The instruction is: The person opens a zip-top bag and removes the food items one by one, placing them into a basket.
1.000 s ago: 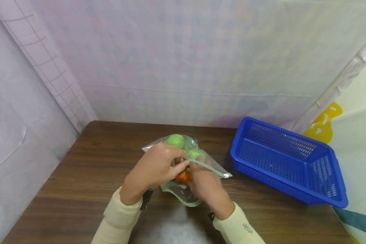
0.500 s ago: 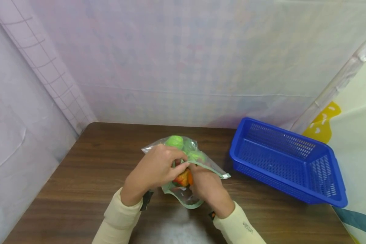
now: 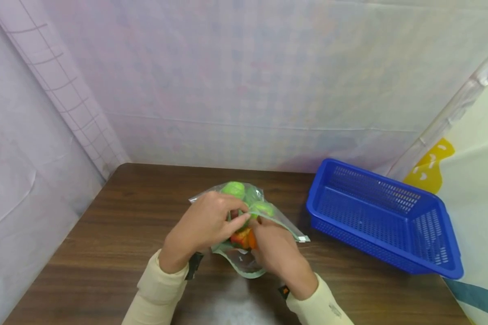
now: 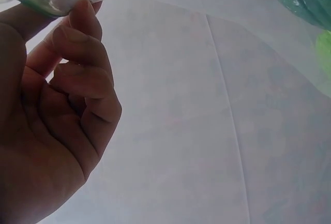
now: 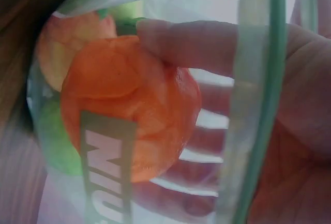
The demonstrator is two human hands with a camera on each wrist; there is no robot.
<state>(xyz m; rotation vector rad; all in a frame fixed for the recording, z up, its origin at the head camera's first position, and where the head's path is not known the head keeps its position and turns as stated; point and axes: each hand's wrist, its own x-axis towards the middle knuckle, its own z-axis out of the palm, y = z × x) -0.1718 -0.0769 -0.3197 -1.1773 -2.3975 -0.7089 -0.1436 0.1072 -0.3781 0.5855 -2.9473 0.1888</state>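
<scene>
A clear zip bag [image 3: 282, 220] with a pale green rim lies on the table with its mouth spread. My left hand [image 3: 208, 220] pinches the rim between thumb and fingers, which the left wrist view shows at the bag's edge [image 4: 49, 0]. Inside the bag, my right hand [image 3: 277, 246] grips a round orange fruit [image 5: 132, 105], thumb near its green top and fingers behind it. A red-and-yellow fruit [image 3: 240, 238] sits beside it, touching or nearly so. Deeper in lie green fruits [image 3: 233, 189], partly hidden by the left hand.
A blue perforated plastic basket [image 3: 366, 216] stands at the right of the brown wooden table [image 3: 118, 216]. A pale curtain [image 3: 244, 81] hangs behind the table's back edge, with more cloth at both sides.
My right hand has shifted slightly inside the bag, and more of the orange fruit shows beside its fingers. The left hand keeps its pinch on the rim. The basket stays put.
</scene>
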